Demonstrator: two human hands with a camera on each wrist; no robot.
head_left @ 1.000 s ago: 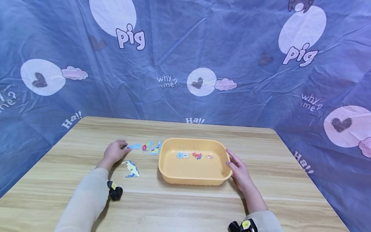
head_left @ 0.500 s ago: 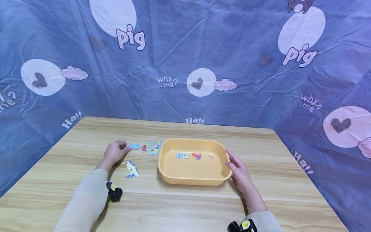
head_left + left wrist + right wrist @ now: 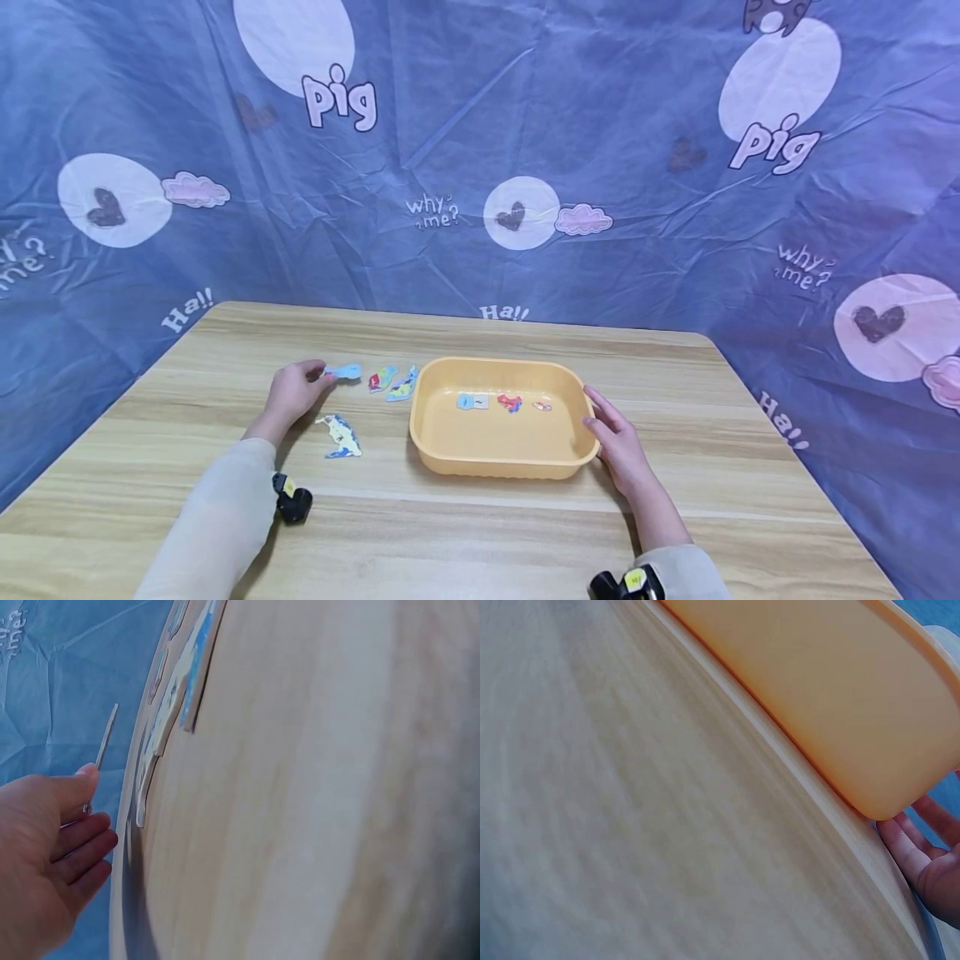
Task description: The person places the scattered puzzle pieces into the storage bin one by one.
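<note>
My left hand (image 3: pixel 291 395) pinches a thin light blue puzzle piece (image 3: pixel 345 372) between thumb and fingertips. In the left wrist view this puzzle piece (image 3: pixel 109 735) shows edge-on, raised off the tabletop, with the other fingers loosely bent below. A cream and blue puzzle piece (image 3: pixel 342 437) lies nearer me, beside that wrist. Two more colourful pieces lie to the right, a red and green one (image 3: pixel 381 379) and a blue and yellow one (image 3: pixel 403 385). My right hand (image 3: pixel 622 442) holds the right end of a yellow plastic basin (image 3: pixel 502 468), thumb at the rim, fingers along the outer wall.
Inside the basin lie several small pieces: a blue and white one (image 3: pixel 472 402), a red one (image 3: pixel 510 403) and a small pale one (image 3: pixel 542 406). The wooden table (image 3: pixel 450 533) ends at the back before a blue printed cloth (image 3: pixel 450 275).
My left hand has lifted the light blue puzzle piece slightly and shifted a little to the left. The right hand and the basin have stayed in place.
</note>
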